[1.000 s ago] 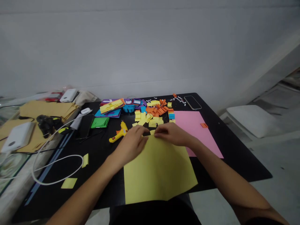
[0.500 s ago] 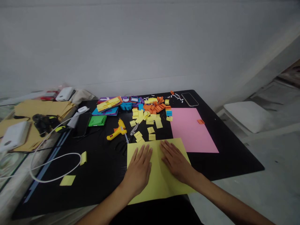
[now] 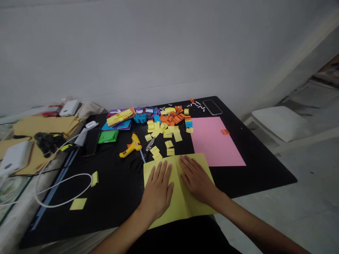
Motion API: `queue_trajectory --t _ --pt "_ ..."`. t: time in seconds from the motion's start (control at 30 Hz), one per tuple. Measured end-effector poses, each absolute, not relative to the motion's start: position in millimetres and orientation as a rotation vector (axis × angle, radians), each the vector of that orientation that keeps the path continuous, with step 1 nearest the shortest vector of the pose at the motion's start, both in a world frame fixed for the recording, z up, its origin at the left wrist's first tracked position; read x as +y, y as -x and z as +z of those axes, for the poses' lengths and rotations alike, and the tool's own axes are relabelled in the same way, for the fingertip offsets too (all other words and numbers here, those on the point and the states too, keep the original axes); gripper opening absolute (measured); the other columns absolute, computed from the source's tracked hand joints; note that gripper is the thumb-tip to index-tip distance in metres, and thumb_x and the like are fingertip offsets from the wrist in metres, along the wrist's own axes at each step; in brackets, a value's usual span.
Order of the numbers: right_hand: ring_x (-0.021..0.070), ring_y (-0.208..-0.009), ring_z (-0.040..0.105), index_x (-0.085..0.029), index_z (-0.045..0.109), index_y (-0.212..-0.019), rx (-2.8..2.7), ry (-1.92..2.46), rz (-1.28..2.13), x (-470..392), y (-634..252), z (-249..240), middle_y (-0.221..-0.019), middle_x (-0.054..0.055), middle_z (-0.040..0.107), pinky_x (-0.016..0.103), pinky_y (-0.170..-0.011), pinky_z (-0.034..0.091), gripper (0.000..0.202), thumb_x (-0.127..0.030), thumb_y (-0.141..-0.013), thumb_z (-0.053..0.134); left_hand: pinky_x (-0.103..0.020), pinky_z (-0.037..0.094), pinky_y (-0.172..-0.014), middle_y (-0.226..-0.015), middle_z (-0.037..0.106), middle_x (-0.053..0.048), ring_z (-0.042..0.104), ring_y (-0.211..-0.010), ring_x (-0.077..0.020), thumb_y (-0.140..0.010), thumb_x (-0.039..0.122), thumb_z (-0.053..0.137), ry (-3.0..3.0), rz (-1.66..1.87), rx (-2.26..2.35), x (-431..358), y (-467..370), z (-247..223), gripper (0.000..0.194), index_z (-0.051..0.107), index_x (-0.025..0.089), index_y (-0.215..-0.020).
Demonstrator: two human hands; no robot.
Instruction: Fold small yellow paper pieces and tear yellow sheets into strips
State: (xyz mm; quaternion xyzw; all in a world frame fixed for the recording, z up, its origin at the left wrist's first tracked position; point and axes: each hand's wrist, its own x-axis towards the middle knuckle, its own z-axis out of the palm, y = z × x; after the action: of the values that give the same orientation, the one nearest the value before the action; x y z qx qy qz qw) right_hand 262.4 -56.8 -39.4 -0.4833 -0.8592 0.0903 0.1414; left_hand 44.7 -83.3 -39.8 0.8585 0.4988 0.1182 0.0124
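Observation:
A large yellow paper sheet [image 3: 182, 208] with a crease down its middle lies at the table's front edge. My left hand [image 3: 158, 188] rests flat on its left half, fingers stretched out and thumb apart. On the right half my right hand [image 3: 197, 180] lies flat, fingertips near the crease. A pink sheet [image 3: 215, 141] is beyond, to the right, with a small orange folded piece [image 3: 225, 132] on it. Small yellow folded pieces [image 3: 170, 151] and an orange pile [image 3: 172, 118] are just past the yellow sheet.
A yellow glue gun [image 3: 131, 145] and pliers [image 3: 150, 144] lie left of the small pieces. Further back are green paper [image 3: 108, 136] and a phone [image 3: 212, 107]. A white cable [image 3: 63, 205] loops at the left. A white stool [image 3: 275, 121] stands at the right.
The view has shifted slightly. Both hands remain flat on the yellow sheet, with my left thumb spread a little further from the fingers.

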Motion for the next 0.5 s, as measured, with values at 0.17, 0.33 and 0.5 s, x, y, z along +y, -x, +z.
queue_trajectory --t 0.17,0.33,0.5 --pt "0.0286 -0.153 0.037 -0.009 0.040 -0.158 -2.467 1.404 0.224 -56.7 -260.9 -39.9 -0.163 0.016 0.042 0.052 -0.124 0.038 0.056 -0.024 -0.105 0.035 -0.054 0.034 -0.124 -0.168 0.033 -0.014 0.029 -0.157 -0.0322 -0.105 0.033 0.043 -2.683 0.355 1.538 -82.5 -43.3 -37.7 0.060 0.032 0.014 -0.161" --pt "0.0284 -0.155 0.035 -0.008 0.035 -0.160 -2.466 1.408 0.215 -59.0 -261.1 -44.8 -0.164 0.016 0.040 0.053 -0.124 0.037 0.057 -0.025 -0.106 0.033 -0.053 0.033 -0.125 -0.168 0.033 -0.014 0.029 -0.157 -0.0309 -0.106 0.034 0.041 -2.685 0.386 1.562 -83.7 -44.6 -40.5 0.059 0.031 0.014 -0.161" --pt "0.0293 -0.155 0.034 -0.008 0.033 -0.161 -2.460 1.427 0.211 -60.5 -260.6 -45.8 -0.164 0.016 0.039 0.054 -0.124 0.037 0.058 -0.025 -0.106 0.032 -0.053 0.034 -0.124 -0.167 0.035 -0.014 0.030 -0.156 -0.0314 -0.106 0.034 0.042 -2.675 0.396 1.579 -84.2 -45.7 -41.3 0.059 0.032 0.014 -0.161"
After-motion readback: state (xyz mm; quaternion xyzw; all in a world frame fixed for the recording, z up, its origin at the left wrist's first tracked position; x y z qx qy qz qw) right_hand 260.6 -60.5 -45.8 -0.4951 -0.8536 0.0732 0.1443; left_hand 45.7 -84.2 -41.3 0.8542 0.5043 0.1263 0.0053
